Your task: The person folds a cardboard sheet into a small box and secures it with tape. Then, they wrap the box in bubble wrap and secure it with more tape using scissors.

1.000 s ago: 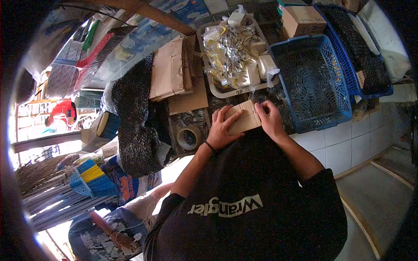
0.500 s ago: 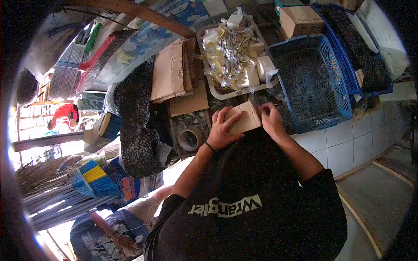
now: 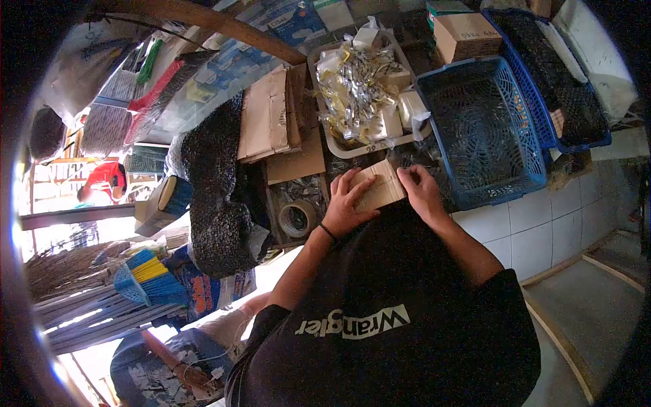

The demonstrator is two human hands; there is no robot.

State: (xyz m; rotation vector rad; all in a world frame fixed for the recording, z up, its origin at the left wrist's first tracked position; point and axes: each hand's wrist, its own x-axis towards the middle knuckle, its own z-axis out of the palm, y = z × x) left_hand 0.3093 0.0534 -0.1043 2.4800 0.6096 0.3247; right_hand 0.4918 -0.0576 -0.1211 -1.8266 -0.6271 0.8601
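Both my hands hold a small brown cardboard box (image 3: 381, 188) just in front of my chest, above the edge of a cluttered counter. My left hand (image 3: 344, 205), with a dark band on its wrist, wraps around the box's left side, fingers on top. On the box's right end, my right hand (image 3: 422, 191) presses its fingertips onto the upper right corner. The box's flaps look closed, with a seam running across its top.
A roll of tape (image 3: 296, 218) lies left of the box. Behind are a grey tray of silver packets (image 3: 337, 144), flattened cardboard (image 3: 266, 115), blue baskets (image 3: 489, 115), another carton (image 3: 466, 34) and a dark mesh bundle (image 3: 215, 197). A white tiled ledge (image 3: 536, 224) is right; brooms (image 3: 146, 278) lie lower left.
My right hand's fingers shifted slightly along the box's right end. The box and my left hand stay almost where they were.
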